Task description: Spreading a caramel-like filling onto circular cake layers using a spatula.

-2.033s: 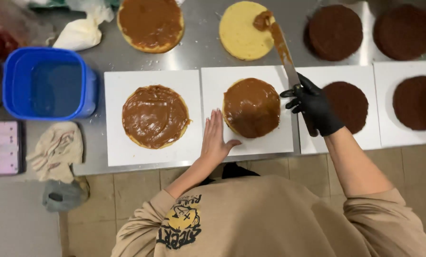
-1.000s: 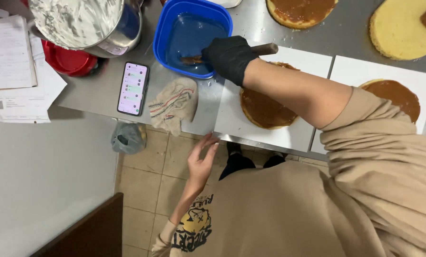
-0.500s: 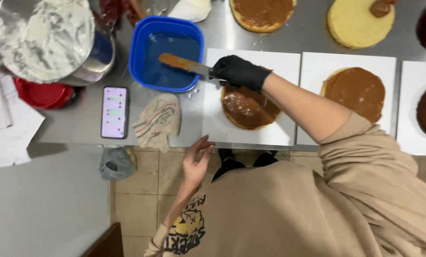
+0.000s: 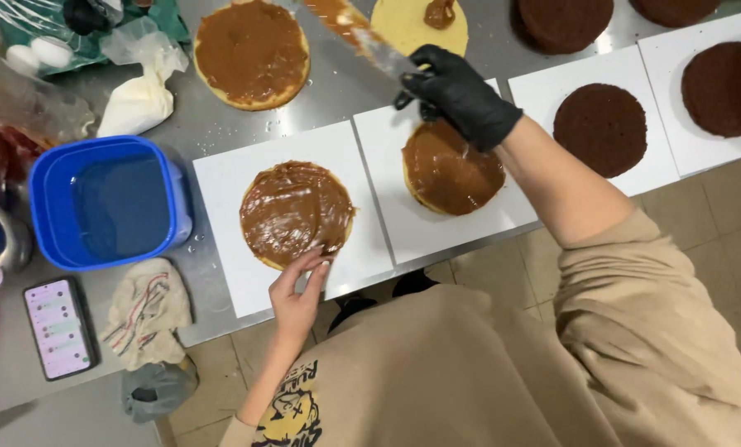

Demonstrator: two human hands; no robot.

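Your right hand (image 4: pixel 461 95), in a black glove, has its grip closed around the handle of a long spatula (image 4: pixel 362 37). The blade, smeared with caramel-coloured cream, points toward 11 o'clock over the steel desk (image 4: pixel 337 91). Just below that hand, at 6 o'clock from it, a cream-covered cake layer (image 4: pixel 451 172) sits on a white square board (image 4: pixel 436 223).

Your bare left hand (image 4: pixel 298 294) lies with its grip open, fingers (image 4: pixel 312 261) stretched toward 12 o'clock and touching the near edge of a second cream-covered cake layer (image 4: pixel 294 211). That layer sits on its own white board (image 4: pixel 230 281), just beside the first board at its 9 o'clock.

At 12 o'clock from your left hand, well apart, a third cream-topped layer (image 4: pixel 252 51) lies straight on the desk. A pale yellow layer (image 4: pixel 416 25) with a dollop of cream sits at 12 o'clock from your right hand. Dark brown layers (image 4: pixel 602 128) rest on boards off at 3 o'clock.

At 9 o'clock from the left-hand cake stands a blue plastic tub (image 4: pixel 110 203). Below it lie a crumpled cloth (image 4: pixel 147 310) and a phone (image 4: pixel 58 327). A white piping bag (image 4: pixel 139 99) lies at 12 o'clock from the tub.
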